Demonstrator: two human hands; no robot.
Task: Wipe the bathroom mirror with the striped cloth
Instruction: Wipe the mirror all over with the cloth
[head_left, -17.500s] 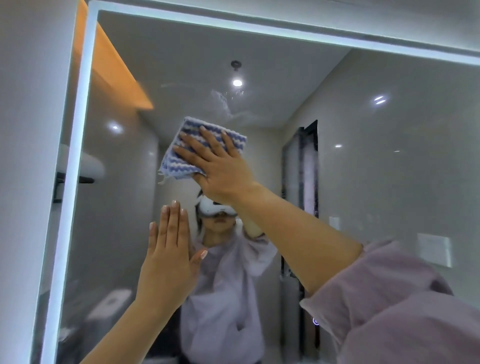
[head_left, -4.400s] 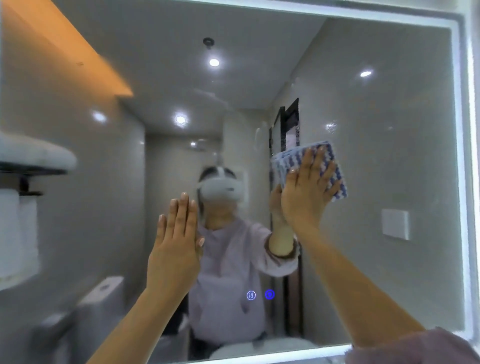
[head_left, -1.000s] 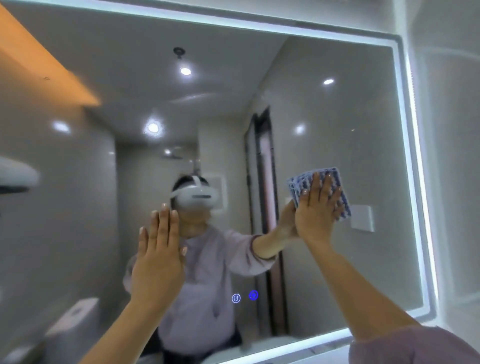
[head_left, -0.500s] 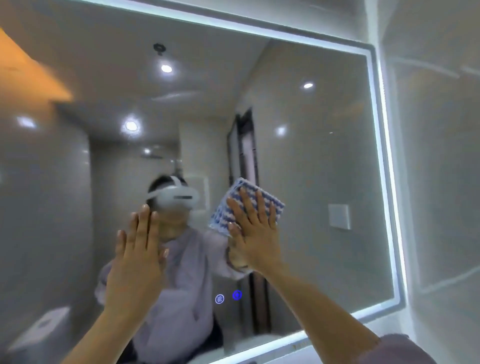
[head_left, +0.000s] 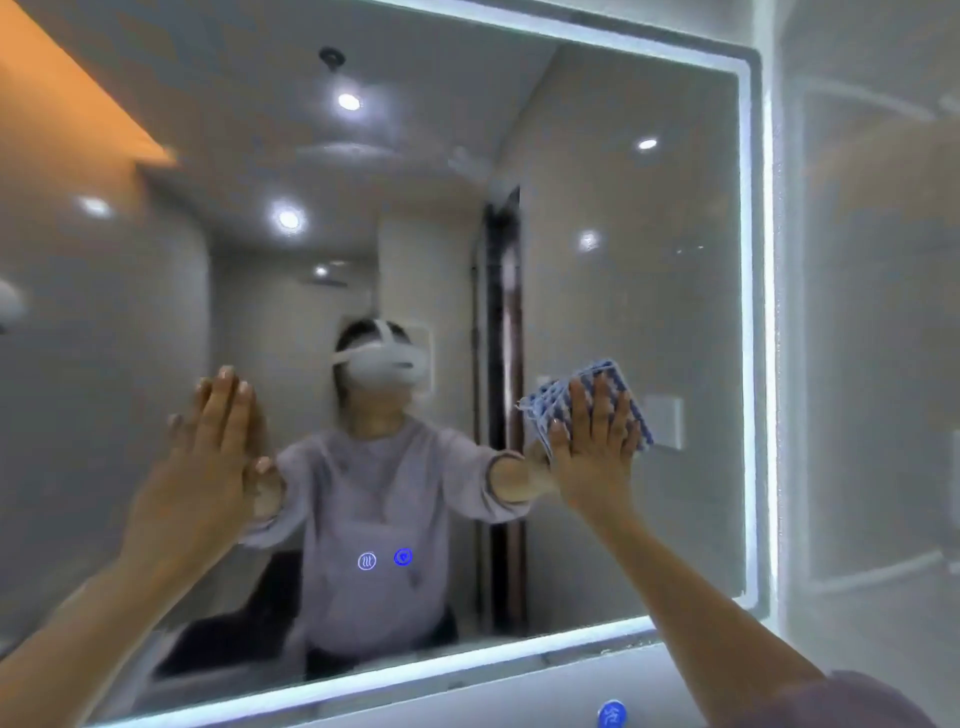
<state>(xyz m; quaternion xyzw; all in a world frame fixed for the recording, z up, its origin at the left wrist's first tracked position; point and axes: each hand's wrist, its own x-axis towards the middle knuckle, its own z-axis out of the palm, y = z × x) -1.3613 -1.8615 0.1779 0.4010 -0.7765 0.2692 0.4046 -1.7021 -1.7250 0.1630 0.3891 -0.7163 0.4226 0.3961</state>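
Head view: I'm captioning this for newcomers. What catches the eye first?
The right hand presses a blue-and-white striped cloth against the mirror, right of centre. The left hand lies open on the glass at left; the lit border glows along its right and bottom edges.

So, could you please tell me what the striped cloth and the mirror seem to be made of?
The striped cloth looks like soft matt fabric, perhaps microfibre: wavy blue-and-white ridges, loose threads at a corner. The mirror is smooth glossy glass, reflecting the room; its edge strip looks frosted, glowing white.
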